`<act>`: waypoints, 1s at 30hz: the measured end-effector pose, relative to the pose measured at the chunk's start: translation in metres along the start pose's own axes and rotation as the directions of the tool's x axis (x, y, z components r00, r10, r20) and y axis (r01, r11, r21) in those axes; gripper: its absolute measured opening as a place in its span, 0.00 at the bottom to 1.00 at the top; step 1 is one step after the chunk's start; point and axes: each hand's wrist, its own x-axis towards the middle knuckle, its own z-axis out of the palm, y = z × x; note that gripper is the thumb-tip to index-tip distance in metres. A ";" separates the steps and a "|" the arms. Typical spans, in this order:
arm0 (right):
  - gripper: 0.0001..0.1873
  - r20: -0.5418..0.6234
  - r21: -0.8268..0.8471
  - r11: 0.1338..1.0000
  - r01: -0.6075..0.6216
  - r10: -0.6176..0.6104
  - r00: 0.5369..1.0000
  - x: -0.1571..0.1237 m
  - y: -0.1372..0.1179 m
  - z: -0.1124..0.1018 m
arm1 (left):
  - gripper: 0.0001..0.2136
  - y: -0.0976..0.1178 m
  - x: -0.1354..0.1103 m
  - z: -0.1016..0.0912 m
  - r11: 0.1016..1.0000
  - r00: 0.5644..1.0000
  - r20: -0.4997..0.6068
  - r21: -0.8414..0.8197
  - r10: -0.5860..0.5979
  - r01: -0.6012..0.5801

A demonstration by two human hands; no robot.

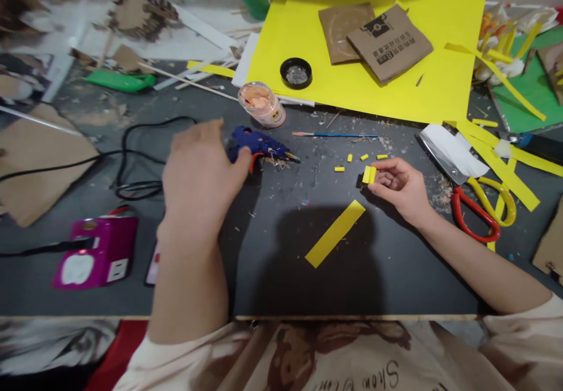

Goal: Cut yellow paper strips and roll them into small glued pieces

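Note:
My left hand [200,171] closes round the handle of a blue hot glue gun [259,143] lying on the dark table, its nozzle pointing right. My right hand [398,184] pinches a small folded piece of yellow paper [369,174] between thumb and fingers, just above the table. A long yellow paper strip [335,233] lies in front of me between the hands. Several tiny yellow paper bits [363,157] are scattered just beyond my right hand.
Large yellow paper sheets [440,74] with cardboard pieces [389,42] and a black lid [296,73] lie at the back. A small jar [262,104], a thin blue brush [334,135], red-and-yellow scissors [479,206], a black cable [132,168], a magenta power strip [94,251] and a green utility knife [118,80] are around.

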 end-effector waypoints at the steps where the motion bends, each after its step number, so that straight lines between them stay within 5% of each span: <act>1: 0.16 -0.003 0.004 1.000 -0.004 0.004 1.000 0.000 0.000 0.000 | 0.16 -0.011 0.001 0.003 1.000 0.996 0.084 0.014 -0.019 0.018; 3: 0.16 -0.009 0.007 1.000 -0.012 0.012 1.000 0.000 0.001 0.000 | 0.16 -0.027 0.001 0.012 0.997 0.983 0.162 0.020 -0.083 0.080; 7: 0.17 -0.014 0.007 1.000 -0.024 0.024 1.000 0.000 0.000 -0.001 | 0.12 -0.035 0.004 0.019 0.994 0.988 0.117 -0.021 -0.101 0.104; 15: 0.17 -0.010 0.044 0.999 -0.025 0.025 1.000 0.002 0.000 -0.002 | 0.18 0.013 0.005 0.007 0.966 0.979 -0.073 -0.196 -0.188 0.171; 18: 0.18 -0.028 0.050 0.998 -0.046 0.048 0.998 0.003 0.002 -0.003 | 0.20 0.027 0.001 0.026 0.843 0.993 -0.002 -0.529 -0.120 0.101; 23: 0.18 -0.051 0.087 0.994 -0.064 0.068 0.996 0.004 0.005 -0.005 | 0.13 0.027 -0.008 0.051 0.618 0.965 0.235 -0.743 -0.120 0.258; 30: 0.18 -0.038 0.088 0.994 -0.063 0.067 0.997 0.004 0.005 -0.005 | 0.15 0.018 -0.016 0.049 0.645 0.930 0.363 -0.724 0.056 0.244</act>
